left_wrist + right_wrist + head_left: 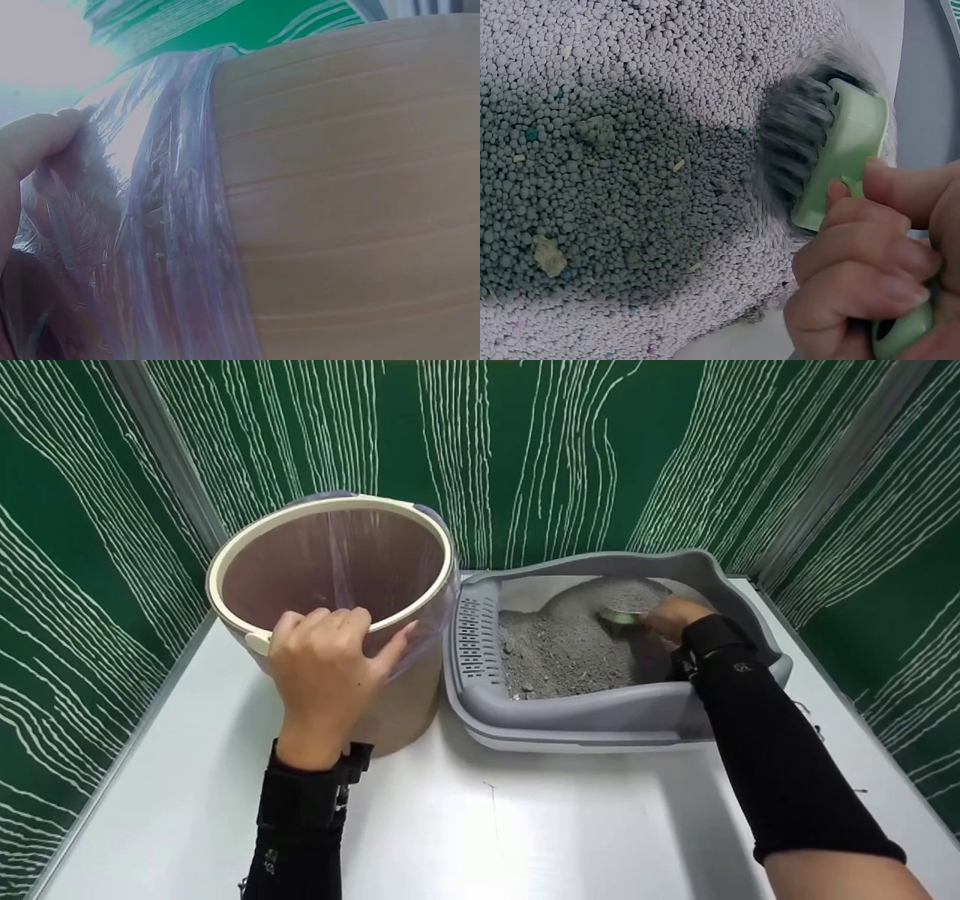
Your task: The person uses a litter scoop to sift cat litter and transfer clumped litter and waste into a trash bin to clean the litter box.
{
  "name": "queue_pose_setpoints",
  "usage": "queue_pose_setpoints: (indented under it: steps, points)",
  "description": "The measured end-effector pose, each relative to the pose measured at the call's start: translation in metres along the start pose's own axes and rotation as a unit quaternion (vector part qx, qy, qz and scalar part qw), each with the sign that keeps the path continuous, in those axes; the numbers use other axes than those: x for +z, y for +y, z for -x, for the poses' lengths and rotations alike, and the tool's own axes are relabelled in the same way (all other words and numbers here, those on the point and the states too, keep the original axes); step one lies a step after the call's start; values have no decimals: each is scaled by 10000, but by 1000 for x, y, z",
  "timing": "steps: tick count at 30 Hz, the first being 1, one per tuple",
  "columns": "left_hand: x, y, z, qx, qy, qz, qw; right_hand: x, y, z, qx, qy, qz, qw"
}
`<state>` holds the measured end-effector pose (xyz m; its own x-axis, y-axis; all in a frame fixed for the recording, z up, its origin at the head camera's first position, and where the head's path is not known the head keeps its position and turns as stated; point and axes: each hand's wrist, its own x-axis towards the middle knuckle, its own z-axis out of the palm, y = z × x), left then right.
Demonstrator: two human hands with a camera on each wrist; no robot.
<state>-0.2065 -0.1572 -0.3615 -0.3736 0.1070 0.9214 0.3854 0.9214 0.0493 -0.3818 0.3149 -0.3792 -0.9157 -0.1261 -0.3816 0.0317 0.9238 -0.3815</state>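
My right hand (862, 262) grips the handle of a light green litter scoop (847, 150). The scoop's head is sunk in grey granular cat litter (562, 649), and grains blur around it in the right wrist view. Pale clumps (549, 255) lie on the litter's surface nearby. The litter fills a grey litter box (570, 712) with high sides. On the left, my left hand (322, 660) grips the near rim of a beige trash bin (405, 705), fingers over the edge and thumb outside. A thin translucent bag (172, 187) lines the bin and folds down over its outside.
Both containers stand side by side on a white table (465, 825). A slotted step (478, 637) forms the litter box's left end. Green walls (525, 457) with white wavy lines enclose the table at the back and sides.
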Motion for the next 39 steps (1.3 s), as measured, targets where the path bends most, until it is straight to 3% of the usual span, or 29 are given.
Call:
queue_pose_setpoints:
  steps: [7,14,21,26,35,39]
  points:
    - [1,0,-1,45,-4,-43,10000,1,3,-1,-135,-512,-593,9968]
    - [2,0,-1,12,-7,-17,10000,4,-4,9,-274,-1361,-1600,9773]
    - [1,-1,0,-9,-28,-34,10000,6,-6,13,-205,-1385,-2445,9595]
    - [0,0,0,-21,-8,-56,10000,8,-4,11,-367,-1198,-2067,9703]
    - [0,0,0,-8,10,-54,10000,11,-3,3,-613,-912,-1671,9798]
    - [0,0,0,4,32,-56,10000,8,-3,4,-562,-1036,-1771,9771]
